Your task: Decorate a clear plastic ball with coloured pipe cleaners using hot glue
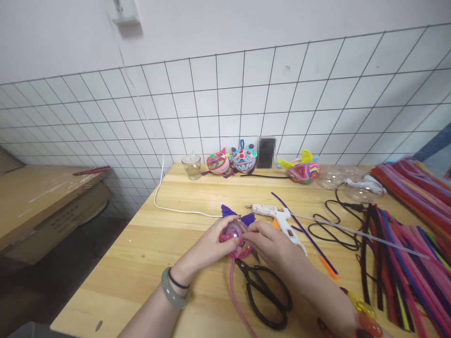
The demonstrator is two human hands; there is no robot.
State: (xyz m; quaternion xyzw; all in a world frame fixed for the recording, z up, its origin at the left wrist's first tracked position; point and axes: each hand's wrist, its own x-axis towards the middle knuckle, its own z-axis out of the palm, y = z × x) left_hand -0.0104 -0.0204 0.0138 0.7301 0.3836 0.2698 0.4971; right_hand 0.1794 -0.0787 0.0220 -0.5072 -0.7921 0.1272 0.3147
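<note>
A round ornament (pixel 235 230), apparently a clear plastic ball wound with pink and multicoloured pipe cleaners, sits between my hands, two purple ears (pixel 229 211) sticking up from it. My left hand (pixel 220 237) grips its left side, thumb across the front. On its right side, the fingers of my right hand (pixel 269 241) press together against the surface; their tips are partly hidden. A pink pipe cleaner (pixel 233 286) trails from the ball toward the table's front edge. Black-handled scissors (pixel 264 291) lie just below the ball, their blades partly under it.
A white glue gun (pixel 273 213) with a long glue stick lies right of the ball, near a purple pipe cleaner (pixel 313 241) and a black cable (pixel 331 220). Pipe-cleaner bundles (pixel 398 263) fill the right side. Finished ornaments (pixel 243 159), a glass jar (pixel 192 166) and clear balls (pixel 331 178) stand behind.
</note>
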